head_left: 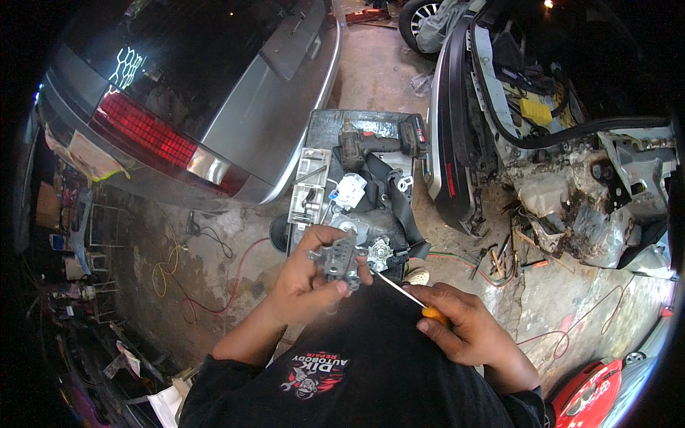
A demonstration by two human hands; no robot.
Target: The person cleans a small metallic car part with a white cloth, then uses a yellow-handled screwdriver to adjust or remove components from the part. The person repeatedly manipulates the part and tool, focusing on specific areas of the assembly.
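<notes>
Holding gray part (340, 260) & screwdriver (407, 294)

Gray part's in L hand (305, 282), thumb & fingers clamped on it. R hand (460, 324) grips screwdriver's orange handle; tip pts at L hand, can't tell if touching. Just past L hand: round white part (350, 191). Farther past: power tool (367, 146). Ahead & left of L hand: silver car (253, 135) w/ red light (146, 132).

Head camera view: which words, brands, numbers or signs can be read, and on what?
Black shirt: upside-down white and red lettering beside an emblem; I won't copy it.
Cordless tool's battery: label too small to read.
Red object, lower right: pale markings, too unclear to read.
</notes>
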